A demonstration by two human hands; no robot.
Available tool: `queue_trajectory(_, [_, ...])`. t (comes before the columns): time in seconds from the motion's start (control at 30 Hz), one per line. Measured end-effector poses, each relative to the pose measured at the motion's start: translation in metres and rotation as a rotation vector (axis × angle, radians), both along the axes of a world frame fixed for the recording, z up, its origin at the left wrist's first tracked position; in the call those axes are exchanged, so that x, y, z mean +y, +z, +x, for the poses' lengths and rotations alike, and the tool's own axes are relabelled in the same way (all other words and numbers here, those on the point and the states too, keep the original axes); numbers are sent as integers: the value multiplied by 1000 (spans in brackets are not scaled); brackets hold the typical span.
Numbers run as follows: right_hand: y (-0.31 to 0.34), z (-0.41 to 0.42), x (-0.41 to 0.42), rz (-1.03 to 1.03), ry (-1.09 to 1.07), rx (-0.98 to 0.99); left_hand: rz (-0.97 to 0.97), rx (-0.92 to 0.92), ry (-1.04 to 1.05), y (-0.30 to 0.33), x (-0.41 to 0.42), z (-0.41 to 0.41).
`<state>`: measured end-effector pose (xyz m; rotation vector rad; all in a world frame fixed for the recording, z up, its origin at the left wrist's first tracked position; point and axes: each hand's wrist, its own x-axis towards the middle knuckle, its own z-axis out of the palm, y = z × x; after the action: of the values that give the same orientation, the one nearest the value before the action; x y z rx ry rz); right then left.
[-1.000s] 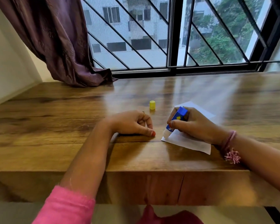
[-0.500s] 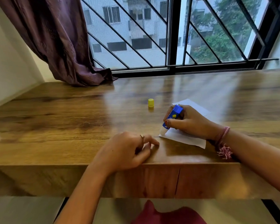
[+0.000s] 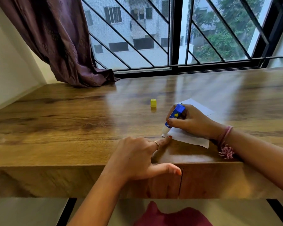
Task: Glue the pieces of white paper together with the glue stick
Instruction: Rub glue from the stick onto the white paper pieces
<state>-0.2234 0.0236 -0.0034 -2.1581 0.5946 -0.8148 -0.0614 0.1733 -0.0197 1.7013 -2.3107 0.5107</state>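
The right hand (image 3: 193, 123) grips a blue glue stick (image 3: 174, 116), fingers curled round its barrel. The stick is tilted, and its white tip touches the near left corner of the white paper (image 3: 188, 137) that lies under this hand. The left hand (image 3: 137, 158) is relaxed and holds nothing; its thumb points to the right over the front edge of the tabletop (image 3: 72, 124), and one straight finger touches the wood just beside the paper's corner. Beyond the hands, a little to the left of the right hand, a yellow cap (image 3: 153, 103) stands upright. Farther behind the left hand, a purple curtain (image 3: 60, 43) rests on the tabletop below the barred window (image 3: 178, 35).
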Motion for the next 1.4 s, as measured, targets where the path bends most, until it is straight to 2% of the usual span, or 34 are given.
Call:
queue_trajectory(0.13, [-1,0,1,-14,11,29,-2,10,21,2,2,-2])
queue_trajectory(0.27, [-1,1,-2,-46,-78,-14,-27,17,1,6,2,-9])
queue_trajectory(0.43, [-1,0,2,-81,-50,24,-42,64,15,4,1,-14])
queue_trajectory(0.53, [-1,1,-2,-79,-120,-10,-59,106,29,2,0,-14])
queue_trajectory(0.73, [-1,1,0,-101,-100,20,-34,126,47,5,1,-15])
queue_trajectory(0.87, [-1,1,-5,-97,-191,-15,-3,144,78,5,1,-14])
queue_trajectory(1.0, [0,1,-3,-87,-149,10,18,138,69,7,2,-15])
queue_trajectory(1.4, [-3,1,-10,-65,-260,-20,65,157,138,7,1,-15])
